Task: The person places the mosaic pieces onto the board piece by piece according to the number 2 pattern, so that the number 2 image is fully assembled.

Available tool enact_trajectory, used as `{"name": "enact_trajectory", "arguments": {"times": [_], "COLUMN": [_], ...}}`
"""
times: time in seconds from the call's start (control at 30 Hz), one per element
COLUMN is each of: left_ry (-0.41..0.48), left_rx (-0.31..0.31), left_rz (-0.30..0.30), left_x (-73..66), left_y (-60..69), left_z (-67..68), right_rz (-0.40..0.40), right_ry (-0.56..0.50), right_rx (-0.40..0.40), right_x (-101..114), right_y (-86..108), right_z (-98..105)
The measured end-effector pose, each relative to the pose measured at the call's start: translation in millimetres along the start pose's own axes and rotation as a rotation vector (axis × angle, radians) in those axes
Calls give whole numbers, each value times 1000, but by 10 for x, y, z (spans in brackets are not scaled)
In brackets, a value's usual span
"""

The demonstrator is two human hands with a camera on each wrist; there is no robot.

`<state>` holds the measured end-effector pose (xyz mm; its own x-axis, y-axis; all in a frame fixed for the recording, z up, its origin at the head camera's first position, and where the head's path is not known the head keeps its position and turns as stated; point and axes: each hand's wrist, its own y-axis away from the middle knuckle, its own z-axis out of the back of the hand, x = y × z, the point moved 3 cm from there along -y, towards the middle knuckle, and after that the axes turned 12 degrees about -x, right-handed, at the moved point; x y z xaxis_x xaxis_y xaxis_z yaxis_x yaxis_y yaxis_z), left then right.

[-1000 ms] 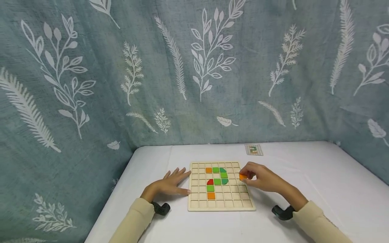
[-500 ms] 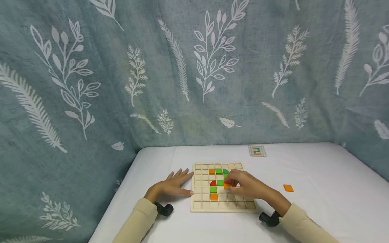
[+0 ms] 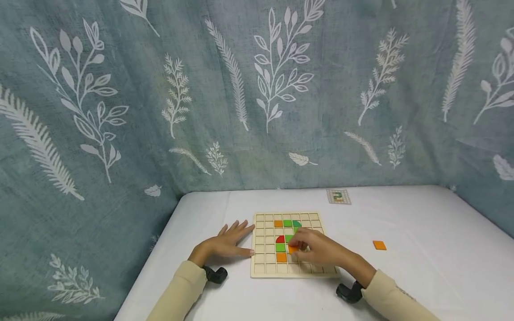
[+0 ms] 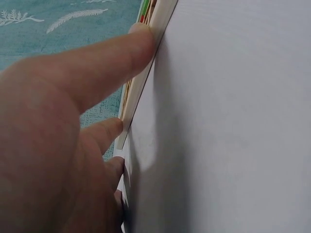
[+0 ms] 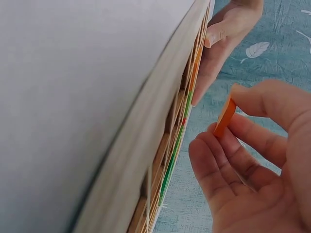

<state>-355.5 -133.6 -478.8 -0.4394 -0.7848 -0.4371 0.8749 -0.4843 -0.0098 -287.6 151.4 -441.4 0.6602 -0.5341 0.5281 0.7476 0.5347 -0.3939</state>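
A pale wooden grid board (image 3: 259,268) lies flat on the white table. On it, green, teal, red and orange tiles form a bent row, partly hidden by my right hand. My left hand (image 3: 223,244) has its fingers spread, and its thumb (image 4: 116,56) and forefinger touch the board's left edge. Over the middle of the board, my right hand (image 3: 323,248) pinches an orange square tile (image 5: 225,116) between thumb and fingers. From the right wrist, the tile looks tilted and apart from the board.
Another orange square tile (image 3: 379,245) lies on the table right of the board. Behind the board is a small pattern card (image 3: 338,196) with a printed grid. A leaf-patterned teal curtain (image 3: 257,147) hangs along the table's back and sides.
My right hand has carried the orange tile left from the board's right edge to its middle. The loose orange tile, earlier hidden, now shows on the right. My left hand stays put.
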Motion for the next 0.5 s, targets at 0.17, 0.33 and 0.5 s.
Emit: {"name": "enact_trajectory", "arguments": {"times": [0.17, 0.33, 0.5], "left_ry": [6, 2, 10], "left_rx": [8, 10, 13], "left_rz": [-4, 3, 2], "left_x": [-8, -5, -4], "left_y": [-13, -10, 19], "left_z": [21, 25, 15], "right_rz": [-17, -20, -31], "right_ry": [6, 20, 32], "right_rx": [6, 19, 29], "right_x": [-2, 6, -13], "right_y": [3, -2, 7], "right_z": [-4, -27, -60]}}
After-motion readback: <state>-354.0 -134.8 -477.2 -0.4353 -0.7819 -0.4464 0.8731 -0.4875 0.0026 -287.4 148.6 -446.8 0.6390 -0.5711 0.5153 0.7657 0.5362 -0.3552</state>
